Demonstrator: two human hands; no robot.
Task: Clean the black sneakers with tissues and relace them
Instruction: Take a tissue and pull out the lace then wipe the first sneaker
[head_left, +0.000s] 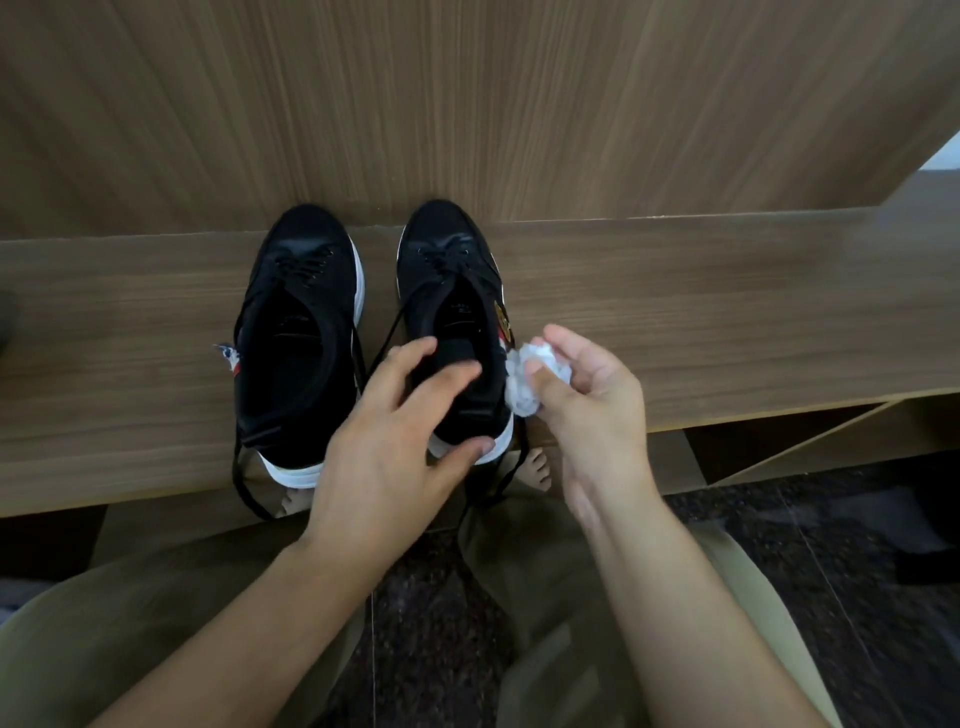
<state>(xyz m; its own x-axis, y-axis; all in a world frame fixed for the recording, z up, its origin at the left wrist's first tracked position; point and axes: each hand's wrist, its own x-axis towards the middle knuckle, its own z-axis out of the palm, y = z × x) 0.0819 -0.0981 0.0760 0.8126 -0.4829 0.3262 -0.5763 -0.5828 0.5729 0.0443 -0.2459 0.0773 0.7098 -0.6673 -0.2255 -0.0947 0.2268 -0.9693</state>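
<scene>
A: Where do things stand on the long brown wood-grain desk (675, 312)?

B: Two black fabric sneakers with white soles sit side by side. Beside the left sneaker (296, 332), the right sneaker (452, 291) has the left hand (395, 441) at its heel, fingers spread and lightly curved.

A: And the crumpled white tissue (524, 379)?

B: Pinched in the right hand (592, 400), touching that sneaker's outer side. Wiping seems underway; next, rub along the sole, then relace.
</scene>
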